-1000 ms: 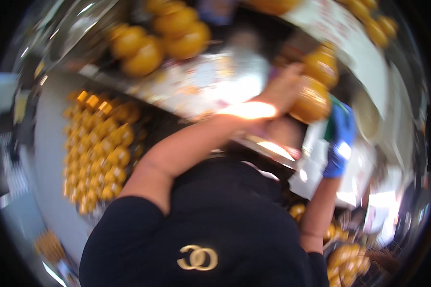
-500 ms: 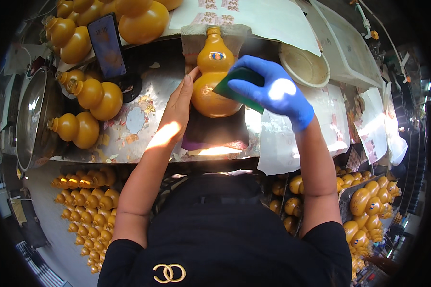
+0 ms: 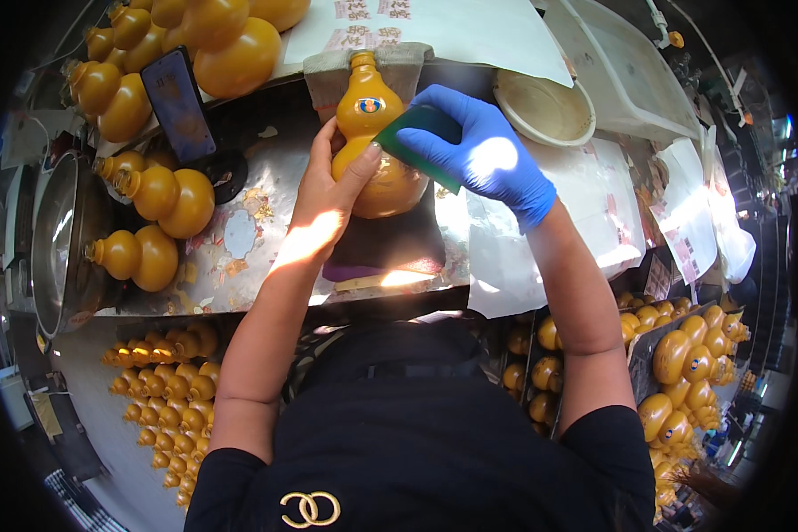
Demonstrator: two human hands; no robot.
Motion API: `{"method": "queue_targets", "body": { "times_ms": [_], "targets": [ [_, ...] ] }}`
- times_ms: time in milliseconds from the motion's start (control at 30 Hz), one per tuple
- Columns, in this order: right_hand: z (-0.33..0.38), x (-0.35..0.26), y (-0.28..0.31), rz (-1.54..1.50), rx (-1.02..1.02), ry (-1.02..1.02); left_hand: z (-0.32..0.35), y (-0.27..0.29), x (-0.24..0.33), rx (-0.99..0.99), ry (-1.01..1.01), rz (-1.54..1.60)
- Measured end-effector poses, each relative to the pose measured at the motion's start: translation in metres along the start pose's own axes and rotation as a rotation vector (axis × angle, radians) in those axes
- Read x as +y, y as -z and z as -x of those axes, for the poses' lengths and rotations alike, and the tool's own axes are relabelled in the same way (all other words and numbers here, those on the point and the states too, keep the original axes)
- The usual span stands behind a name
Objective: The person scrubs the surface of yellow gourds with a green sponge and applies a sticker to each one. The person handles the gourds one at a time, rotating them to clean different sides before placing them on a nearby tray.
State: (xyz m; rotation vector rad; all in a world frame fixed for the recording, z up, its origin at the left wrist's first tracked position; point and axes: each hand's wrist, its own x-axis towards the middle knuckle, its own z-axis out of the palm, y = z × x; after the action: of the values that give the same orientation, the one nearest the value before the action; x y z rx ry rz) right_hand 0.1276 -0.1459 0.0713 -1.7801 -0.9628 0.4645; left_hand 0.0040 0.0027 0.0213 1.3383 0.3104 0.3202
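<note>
The left hand point(image 3: 328, 182), bare, is curved around the waist and left side of a glossy amber gourd-shaped bottle point(image 3: 358, 129), thumb laid across its front. The right hand point(image 3: 483, 155), in a blue glove, grips a flat dark-green scraper point(image 3: 430, 133), its edge against the bottle's right side. The bottle lies on a dark padded rest point(image 3: 386, 239), its neck toward a grey cloth-covered block point(image 3: 324, 78).

Progress: a small oval blue-and-orange emblem point(image 3: 369, 105) sits on the upper bulb. Faint gold marking shows on the lower bulb, partly covered; its completeness cannot be determined.

On the metal surface point(image 3: 279, 182) to the left, no emblem can be made out on the loose amber bottles point(image 3: 155, 259). Among the stacked amber bottles point(image 3: 672, 356) at lower right, at least two bear one. A round cream plastic basin point(image 3: 554, 106) stands beyond the right hand.
</note>
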Motion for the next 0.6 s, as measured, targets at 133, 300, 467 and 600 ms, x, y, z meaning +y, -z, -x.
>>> {"method": "queue_targets", "body": {
  "times_ms": [133, 300, 467, 600],
  "targets": [
    [0.008, 0.013, -0.007, -0.083, 0.095, -0.007, 0.000, 0.005, 0.000, -0.021, 0.032, 0.070],
    [0.016, 0.019, -0.006, -0.028, 0.280, -0.036, -0.002, 0.018, -0.002, -0.036, 0.069, 0.017],
    [0.034, 0.003, -0.024, -0.261, 0.317, -0.064, 0.003, 0.020, 0.003, -0.043, -0.026, -0.042],
    [0.030, 0.015, -0.026, -0.215, 0.231, -0.161, 0.006, 0.012, -0.008, -0.062, 0.074, -0.051]
  ]
}}
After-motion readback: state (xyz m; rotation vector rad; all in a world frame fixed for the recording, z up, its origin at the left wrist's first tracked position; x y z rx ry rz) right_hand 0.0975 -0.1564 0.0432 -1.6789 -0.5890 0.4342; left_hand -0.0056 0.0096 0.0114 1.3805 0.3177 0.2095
